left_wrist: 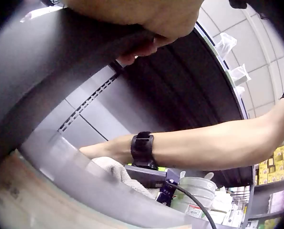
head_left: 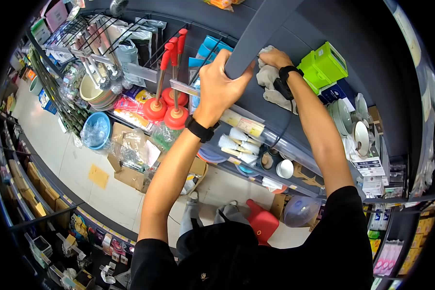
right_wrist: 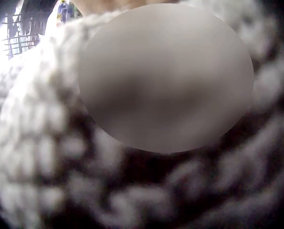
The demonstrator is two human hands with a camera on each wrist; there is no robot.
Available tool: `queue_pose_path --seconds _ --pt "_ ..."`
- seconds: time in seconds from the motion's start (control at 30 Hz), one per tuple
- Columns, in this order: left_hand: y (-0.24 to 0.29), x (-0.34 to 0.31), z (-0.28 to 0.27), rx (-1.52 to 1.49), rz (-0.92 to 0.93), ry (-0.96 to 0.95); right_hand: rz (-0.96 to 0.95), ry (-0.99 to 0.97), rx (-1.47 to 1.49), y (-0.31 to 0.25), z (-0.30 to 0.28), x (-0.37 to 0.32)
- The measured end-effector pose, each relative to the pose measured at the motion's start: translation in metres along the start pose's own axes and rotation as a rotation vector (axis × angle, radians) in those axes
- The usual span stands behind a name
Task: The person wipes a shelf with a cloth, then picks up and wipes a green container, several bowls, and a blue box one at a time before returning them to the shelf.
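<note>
My left hand [head_left: 222,84] grips the front end of a dark grey shelf board [head_left: 261,36]. Its fingertips [left_wrist: 128,59] curl beneath that board in the left wrist view. Lower and to the right, my right hand [head_left: 276,59] holds a bunched grey-white cloth [head_left: 271,79] on the grey shelf below. Part of the cloth hangs down under my wrist. Thick, blurred loops of the cloth [right_wrist: 32,148] fill most of the right wrist view, so the fingers there are hidden.
Bright green boxes [head_left: 324,66] and stacked bowls [head_left: 341,117] stand right of my right arm. Red-handled plungers [head_left: 154,108] are left of my left forearm. White brushes [head_left: 239,145] and a white cup [head_left: 285,168] sit below. A red stool [head_left: 263,224] stands near my feet.
</note>
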State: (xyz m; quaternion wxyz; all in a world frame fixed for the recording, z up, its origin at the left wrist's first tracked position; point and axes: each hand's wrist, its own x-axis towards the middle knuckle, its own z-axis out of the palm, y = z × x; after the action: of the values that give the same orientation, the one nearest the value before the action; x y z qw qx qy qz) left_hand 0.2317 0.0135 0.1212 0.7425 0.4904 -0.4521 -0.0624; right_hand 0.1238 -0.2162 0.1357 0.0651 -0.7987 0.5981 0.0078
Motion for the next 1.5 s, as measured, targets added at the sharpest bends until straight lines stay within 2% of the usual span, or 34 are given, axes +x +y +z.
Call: queue_pose_path --seconds 0.1,0.13,0.17,0.23,0.33,0.37,0.43,0.5,0.53,0.63,0.67,0.77,0.8,0.93,1.0,1.03,1.1,1.17,1.2,1.27,1.3,1.33,1.37,1.43,1.47,1.5 --pt "0.001 -0.003 0.003 0.015 -0.002 0.003 -0.036 -0.065 0.022 -0.012 0.006 0.003" --pt "0.002 -0.001 0.002 0.035 0.008 0.029 -0.104 -0.006 -0.024 -0.025 0.009 -0.001" --pt "0.002 -0.002 0.001 0.021 -0.002 0.012 -0.206 -0.114 -0.097 -0.034 0.002 -0.004" --pt "0.005 0.000 0.004 0.004 0.047 0.073 -0.265 -0.052 0.030 -0.039 0.011 0.006" --pt "0.008 0.002 0.001 -0.008 0.060 0.060 -0.406 -0.164 0.155 -0.032 0.007 -0.015" --pt "0.007 0.000 0.000 -0.002 0.042 0.031 -0.361 -0.110 0.197 -0.025 0.007 -0.033" --pt "0.004 -0.002 0.002 -0.010 0.043 0.033 -0.367 -0.165 0.234 -0.008 0.003 -0.071" --pt "0.005 -0.004 0.004 -0.026 -0.110 0.026 -0.399 -0.136 0.113 0.019 0.019 -0.085" --pt "0.004 -0.004 0.005 -0.019 -0.116 0.026 -0.361 -0.063 0.142 0.034 0.028 -0.093" --pt "0.002 -0.007 0.007 -0.041 -0.148 0.023 -0.280 -0.071 0.018 0.057 0.023 -0.096" --pt "0.002 -0.007 0.007 -0.025 -0.158 0.026 -0.186 -0.080 0.018 0.055 0.019 -0.092" --pt "0.002 -0.003 0.006 -0.005 -0.170 0.018 -0.261 0.017 -0.042 0.074 0.062 -0.001" --pt "0.002 -0.002 0.005 0.007 -0.148 0.016 -0.114 0.014 0.052 0.055 0.037 -0.013" --pt "0.002 -0.003 0.007 -0.019 -0.111 0.034 -0.102 0.109 0.041 0.030 0.014 0.016" --pt "-0.001 -0.005 0.005 -0.017 -0.113 0.035 -0.050 -0.032 0.137 -0.004 -0.005 -0.006" --pt "-0.002 -0.005 0.007 -0.028 -0.110 0.032 -0.174 -0.096 0.112 -0.012 -0.003 0.003" --pt "-0.003 -0.003 0.008 -0.019 -0.078 0.039 -0.206 -0.002 0.071 -0.030 0.009 0.006" --pt "-0.003 -0.003 0.006 0.010 -0.062 0.039 -0.165 -0.020 0.110 -0.042 -0.006 -0.011" --pt "-0.006 -0.003 0.005 -0.002 -0.063 0.030 -0.142 -0.047 0.097 -0.035 0.008 0.012" --pt "-0.004 -0.002 0.008 -0.019 -0.001 0.040 -0.158 -0.059 0.082 -0.014 0.014 0.014" --pt "-0.005 -0.002 0.007 -0.013 -0.004 0.031 -0.188 -0.066 0.070 -0.004 0.016 0.009" --pt "-0.003 -0.003 0.007 -0.049 -0.005 0.024 -0.177 0.007 0.129 0.007 0.014 -0.013" --pt "-0.001 -0.002 0.008 -0.052 -0.003 0.011 -0.160 -0.040 0.098 0.017 0.008 -0.032" --pt "0.000 -0.003 0.010 -0.057 -0.032 0.039 -0.083 0.039 0.176 0.042 0.014 -0.056" --pt "0.000 -0.004 0.010 -0.074 -0.062 0.025 -0.067 0.006 0.084 0.056 0.023 -0.050" --pt "0.001 -0.005 0.010 -0.071 -0.060 0.009 -0.138 -0.018 0.052 0.072 0.028 -0.051"
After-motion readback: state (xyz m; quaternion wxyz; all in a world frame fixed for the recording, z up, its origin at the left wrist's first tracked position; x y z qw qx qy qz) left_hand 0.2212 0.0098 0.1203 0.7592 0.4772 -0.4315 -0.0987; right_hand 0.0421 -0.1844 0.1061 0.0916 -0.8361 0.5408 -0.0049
